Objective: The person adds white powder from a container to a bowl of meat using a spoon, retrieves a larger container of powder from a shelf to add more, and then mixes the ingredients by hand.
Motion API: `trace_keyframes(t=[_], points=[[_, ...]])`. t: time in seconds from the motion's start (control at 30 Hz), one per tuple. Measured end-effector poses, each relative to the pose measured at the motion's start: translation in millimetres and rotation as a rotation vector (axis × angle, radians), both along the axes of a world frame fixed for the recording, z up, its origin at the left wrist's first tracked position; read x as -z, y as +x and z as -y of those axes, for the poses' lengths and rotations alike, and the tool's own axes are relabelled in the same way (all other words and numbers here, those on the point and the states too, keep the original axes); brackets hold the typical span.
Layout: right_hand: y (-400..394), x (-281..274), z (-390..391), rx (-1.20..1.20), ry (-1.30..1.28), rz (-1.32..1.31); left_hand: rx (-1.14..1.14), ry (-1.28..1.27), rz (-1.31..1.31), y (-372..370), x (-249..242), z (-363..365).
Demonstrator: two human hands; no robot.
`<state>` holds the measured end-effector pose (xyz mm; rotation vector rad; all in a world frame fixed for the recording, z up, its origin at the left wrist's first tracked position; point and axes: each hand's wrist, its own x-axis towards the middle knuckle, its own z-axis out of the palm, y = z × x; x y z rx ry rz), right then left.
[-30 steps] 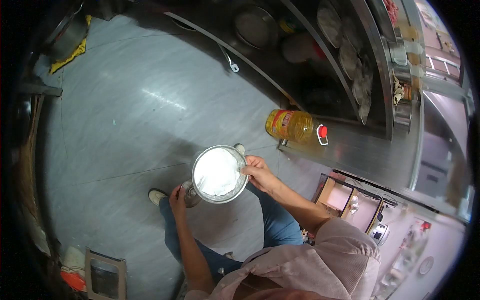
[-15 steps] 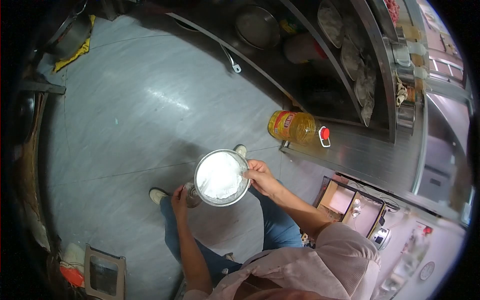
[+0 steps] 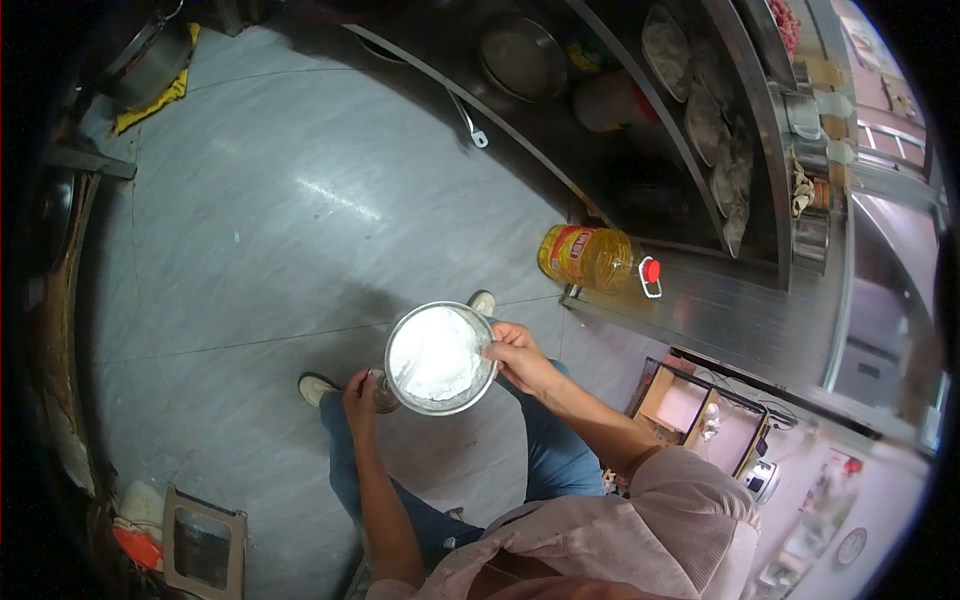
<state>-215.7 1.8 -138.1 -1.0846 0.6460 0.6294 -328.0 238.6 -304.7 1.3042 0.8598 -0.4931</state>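
In the head view, a round bowl (image 3: 468, 393) of white powder (image 3: 435, 350) hangs just below the middle of the frame, over the person's legs and the grey floor (image 3: 250, 270). The right hand (image 3: 515, 355) grips its rim from the right, fingers closed round the edge, thumb over the top. The left hand (image 3: 358, 392) has its fingers curled at a small shiny vessel (image 3: 384, 393), just beside the bowl and partly hidden by it; I can't tell exactly how they hold it. One pale shoe (image 3: 317, 389) shows left of the knees, another (image 3: 482, 302) just above the bowl. Right of centre, a big bottle of yellow oil (image 3: 600, 258) with a red cap is by the metal ledge (image 3: 715, 300). Toward the lower right there's a divided box (image 3: 683, 395).
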Motion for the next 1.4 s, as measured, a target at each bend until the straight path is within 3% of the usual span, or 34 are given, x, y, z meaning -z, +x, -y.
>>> trace_keyframes(t=[0.17,0.67,0.97,1.1,1.27,1.4], points=[[2.8,-5.0,-5.5,0.003,0.014,-0.009,-0.028,-0.089,0.033,-15.2,22.8,-4.8],[-0.1,1.1,5.0,0.038,0.002,-0.02,0.089,-0.042,-0.01,1.6,0.0,-0.9],[-3.0,3.5,16.2,0.048,0.015,0.026,0.031,-0.087,-0.058,-18.4,38.1,1.6],[-8.1,5.2,19.9,0.064,0.018,0.017,-0.011,-0.093,-0.02,-14.3,20.3,3.4],[-11.0,-20.0,24.7,0.073,0.033,0.048,0.0,0.152,0.015,-13.4,-6.0,-10.2],[-8.9,-69.5,34.1,0.113,0.022,0.018,-0.032,0.198,-0.041,21.8,-96.8,-17.6]])
